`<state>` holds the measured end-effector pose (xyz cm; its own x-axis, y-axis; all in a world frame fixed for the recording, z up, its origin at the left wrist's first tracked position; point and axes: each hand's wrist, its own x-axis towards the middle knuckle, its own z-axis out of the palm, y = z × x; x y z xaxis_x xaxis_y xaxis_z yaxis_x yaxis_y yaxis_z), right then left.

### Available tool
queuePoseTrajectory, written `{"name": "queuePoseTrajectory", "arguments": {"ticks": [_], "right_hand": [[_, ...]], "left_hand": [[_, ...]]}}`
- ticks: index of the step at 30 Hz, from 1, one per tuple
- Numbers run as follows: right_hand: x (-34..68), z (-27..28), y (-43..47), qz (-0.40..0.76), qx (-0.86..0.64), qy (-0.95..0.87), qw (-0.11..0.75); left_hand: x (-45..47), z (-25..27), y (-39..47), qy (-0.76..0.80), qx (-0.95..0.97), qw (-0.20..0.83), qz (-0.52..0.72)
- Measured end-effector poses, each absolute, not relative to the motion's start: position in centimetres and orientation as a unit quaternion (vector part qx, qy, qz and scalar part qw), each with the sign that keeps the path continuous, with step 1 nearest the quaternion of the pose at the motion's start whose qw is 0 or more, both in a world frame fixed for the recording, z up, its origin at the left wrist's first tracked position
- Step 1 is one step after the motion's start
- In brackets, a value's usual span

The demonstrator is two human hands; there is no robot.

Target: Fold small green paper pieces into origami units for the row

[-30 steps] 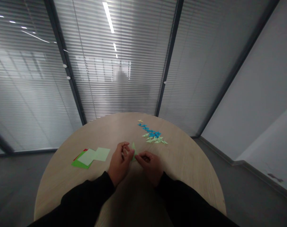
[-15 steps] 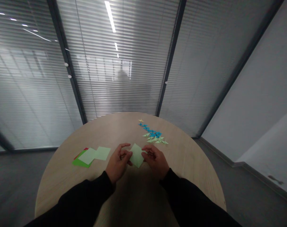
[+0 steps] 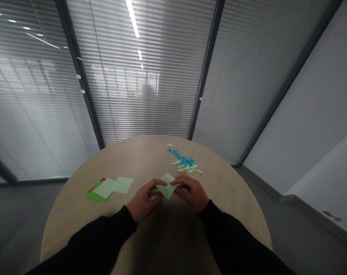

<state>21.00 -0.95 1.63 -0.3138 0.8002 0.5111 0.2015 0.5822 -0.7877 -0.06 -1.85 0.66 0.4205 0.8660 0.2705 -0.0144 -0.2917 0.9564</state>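
Observation:
A pale green sheet of origami paper [image 3: 168, 191] is held between my two hands, one corner pointing toward me and one away. My left hand [image 3: 146, 198] pinches its left side, with the index finger lying over the front of the paper. From the right, my right hand [image 3: 192, 191] grips the opposite side, its index finger also on the sheet. The two index fingertips nearly meet at the paper's middle. Thumbs and other fingers are partly hidden under or behind the sheet.
To the left lie pale green squares [image 3: 123, 185] beside a bright green sheet [image 3: 97, 196] and a red edge [image 3: 103, 180]. Small folded blue paper pieces [image 3: 187, 162], pale green ones [image 3: 190, 168] and a yellow one [image 3: 170, 145] lie farther back. The round wooden table [image 3: 76, 214] faces blinds.
Both index fingers have moved inward onto the front of the paper, toward its middle. Its side corners now look bent, and the view has shifted slightly.

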Motion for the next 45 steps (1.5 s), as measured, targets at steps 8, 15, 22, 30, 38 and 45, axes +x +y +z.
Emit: {"name": "queuePoseTrajectory", "arguments": {"ticks": [8,15,22,30,38,45], "right_hand": [[20.6,1.1,-1.1,0.38,-0.352,-0.729,0.447],[18.9,0.3,-1.6,0.49,-0.368,-0.614,0.498],[18.6,0.7,-1.7,0.467,-0.432,-0.608,0.475],[18.4,0.8,-1.8,0.49,-0.452,-0.551,0.502],[18.1,0.8,-1.9,0.515,-0.45,-0.527,0.505],[17.9,0.6,-1.9,0.526,-0.451,-0.516,0.504]], "left_hand": [[-0.2,0.4,-1.4,0.385,0.641,0.453,0.484],[0.8,0.2,-1.8,0.362,0.608,0.48,0.518],[0.9,0.2,-2.0,0.378,0.63,0.475,0.484],[1.3,0.1,-2.3,0.378,0.494,0.586,0.519],[1.3,0.0,-2.2,0.363,0.5,0.576,0.535],[1.5,0.4,-2.4,0.391,0.48,0.576,0.534]]}}
